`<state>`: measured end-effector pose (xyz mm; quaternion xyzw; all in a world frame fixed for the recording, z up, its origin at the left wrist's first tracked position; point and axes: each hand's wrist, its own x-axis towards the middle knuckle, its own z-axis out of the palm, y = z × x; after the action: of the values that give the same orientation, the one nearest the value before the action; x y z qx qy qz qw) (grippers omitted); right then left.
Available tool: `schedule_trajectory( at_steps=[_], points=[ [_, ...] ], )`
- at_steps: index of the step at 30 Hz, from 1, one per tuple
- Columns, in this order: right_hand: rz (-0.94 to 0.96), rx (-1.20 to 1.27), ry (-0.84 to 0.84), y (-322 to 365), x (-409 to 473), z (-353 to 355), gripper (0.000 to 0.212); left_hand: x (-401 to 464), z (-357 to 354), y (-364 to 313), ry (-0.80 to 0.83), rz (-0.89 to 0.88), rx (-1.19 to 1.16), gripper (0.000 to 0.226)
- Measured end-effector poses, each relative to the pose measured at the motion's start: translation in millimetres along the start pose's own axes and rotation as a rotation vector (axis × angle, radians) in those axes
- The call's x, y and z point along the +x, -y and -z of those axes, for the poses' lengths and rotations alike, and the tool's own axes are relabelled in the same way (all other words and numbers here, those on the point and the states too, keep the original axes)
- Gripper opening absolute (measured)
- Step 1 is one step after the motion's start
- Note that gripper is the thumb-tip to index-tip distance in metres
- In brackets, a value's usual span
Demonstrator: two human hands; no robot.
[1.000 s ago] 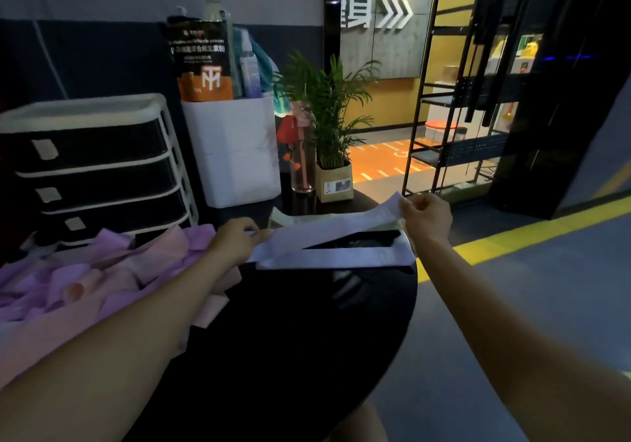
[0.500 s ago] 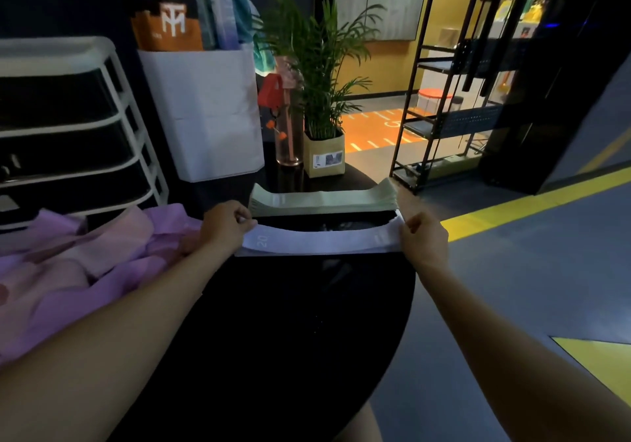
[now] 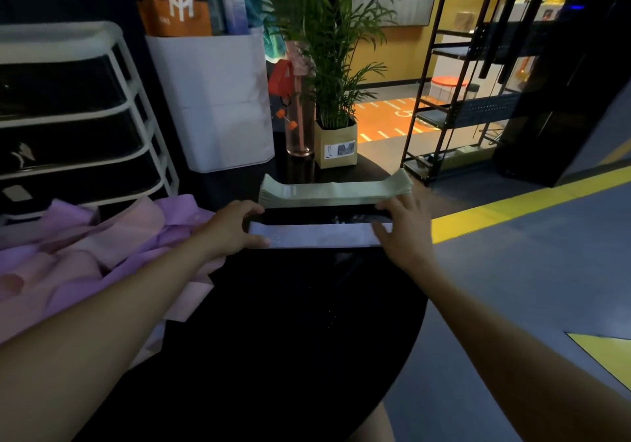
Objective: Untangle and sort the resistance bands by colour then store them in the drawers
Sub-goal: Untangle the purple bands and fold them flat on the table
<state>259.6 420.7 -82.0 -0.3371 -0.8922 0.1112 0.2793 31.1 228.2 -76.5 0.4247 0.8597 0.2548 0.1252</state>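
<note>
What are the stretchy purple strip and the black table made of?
The pale purple band looks like thin matte rubber or latex: it lies flat and limp between the left hand and right hand. The black table seems glossy, maybe glass or lacquer, since it shows faint reflections.

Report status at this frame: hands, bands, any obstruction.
Left hand and right hand press flat on the ends of the pale blue band. It lies on the black table, just before the green stack. Purple-pink tangle unsorted at left. No obstruction.
</note>
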Motion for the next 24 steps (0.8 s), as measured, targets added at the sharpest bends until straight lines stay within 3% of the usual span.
schedule_trajectory(
  at_steps=[4,9,12,16,20,24],
  points=[
    [0.237,-0.032,0.286,29.1,-4.3,-17.1,0.058,-8.3,4.4,9.3,0.092,-0.002,0.044,0.081],
    [0.28,-0.11,0.293,25.2,-11.1,-38.7,0.079,-9.2,0.7,19.6,0.076,-0.01,-0.005,0.077],
    [0.291,-0.116,0.263,24.9,-10.6,-43.0,0.068,-8.5,-0.9,21.6,0.052,-0.004,-0.016,0.072],
    [0.277,-0.093,0.249,28.3,-13.1,-44.5,0.076,-9.3,-2.1,22.8,0.041,-0.002,-0.048,0.069],
    [0.267,-0.084,0.263,27.3,-12.1,-45.1,0.052,-10.8,-3.2,19.4,0.019,-0.016,-0.018,0.068],
    [0.265,-0.076,0.262,26.0,-12.6,-44.9,0.05,-11.0,-3.6,18.6,0.037,0.004,0.043,0.07]
  ],
)
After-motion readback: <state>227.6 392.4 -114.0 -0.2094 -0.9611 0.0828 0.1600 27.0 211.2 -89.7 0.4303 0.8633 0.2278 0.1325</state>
